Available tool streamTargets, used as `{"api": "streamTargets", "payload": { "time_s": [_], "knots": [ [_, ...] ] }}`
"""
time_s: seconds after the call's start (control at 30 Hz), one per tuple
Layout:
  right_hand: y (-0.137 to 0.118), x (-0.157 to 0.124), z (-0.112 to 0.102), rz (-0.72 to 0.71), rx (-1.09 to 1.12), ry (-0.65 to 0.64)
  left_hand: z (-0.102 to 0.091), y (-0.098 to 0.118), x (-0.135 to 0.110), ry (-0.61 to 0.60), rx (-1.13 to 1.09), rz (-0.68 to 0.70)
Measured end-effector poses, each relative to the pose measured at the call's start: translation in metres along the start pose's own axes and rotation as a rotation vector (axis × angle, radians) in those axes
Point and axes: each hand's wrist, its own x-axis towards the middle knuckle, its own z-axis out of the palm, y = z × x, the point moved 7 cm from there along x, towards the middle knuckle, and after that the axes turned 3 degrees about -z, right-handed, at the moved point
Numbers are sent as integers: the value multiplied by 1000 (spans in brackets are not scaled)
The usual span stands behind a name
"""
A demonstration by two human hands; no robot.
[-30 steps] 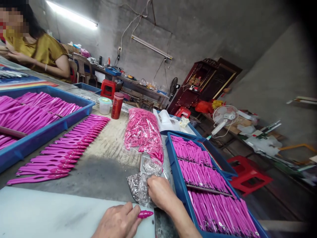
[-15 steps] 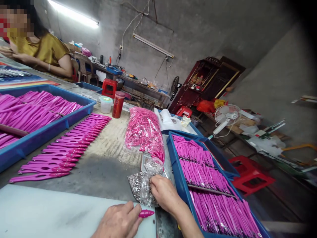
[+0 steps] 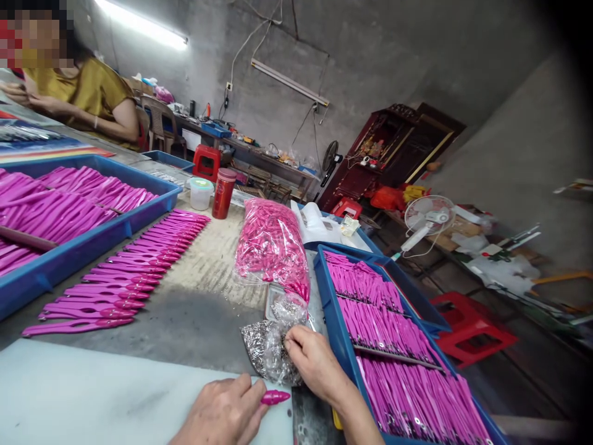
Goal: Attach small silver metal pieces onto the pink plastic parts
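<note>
Trays come first: the left tray (image 3: 88, 250) and right tray (image 3: 330, 312), both loaded with purple tools (image 3: 380, 318), stand as they did a second ago, bar a slight drift of the whole view. The board (image 3: 83, 389) is likewise unmoved, and the row (image 3: 130, 287) beyond it looks the same. The pink bag (image 3: 273, 241) sits to the right of the row, apart from it. The left hand (image 3: 225, 408) has stayed on the board, fingers clamped on the piece (image 3: 277, 397). The right hand (image 3: 315, 358) has kept at the metal bag (image 3: 278, 358), only its thumb and fingers shifting a little; whether their tips meet, or pinch anything, I cannot tell. So the work seems to hang on that bag, the piece simply being kept steady. It lies near the board's right edge, glossy and deep pink, stepped along its length and tapering to a tip aimed right, its rear hidden under the fingers. Smallest are the bits (image 3: 254, 346), silvery and heaped in the metal bag.
</note>
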Motion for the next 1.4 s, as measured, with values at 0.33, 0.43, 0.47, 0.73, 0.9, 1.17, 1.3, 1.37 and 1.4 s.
{"api": "streamTargets", "payload": {
  "time_s": [0.33,0.43,0.47,0.73,0.9,1.17,1.3,1.37,1.4],
  "knots": [
    [-10,-24,5,-24,422,15,-11,3,5,56,-45,-4],
    [-18,-32,10,-100,441,29,-14,4,7,84,-52,-4],
    [-20,-34,13,-121,443,38,-14,4,7,87,-57,-7],
    [-23,-45,22,-220,367,91,-13,3,5,71,-74,-14],
    [-29,-47,15,-301,261,118,-14,5,6,84,-65,-12],
    [-35,-53,17,-421,47,129,-13,9,4,83,-7,23],
    [-41,-55,19,-475,-61,105,-11,11,4,54,23,44],
    [-41,-54,19,-464,-70,95,-11,12,5,52,25,45],
    [-40,-54,19,-450,-66,87,-11,11,5,52,26,44]
  ]
}}
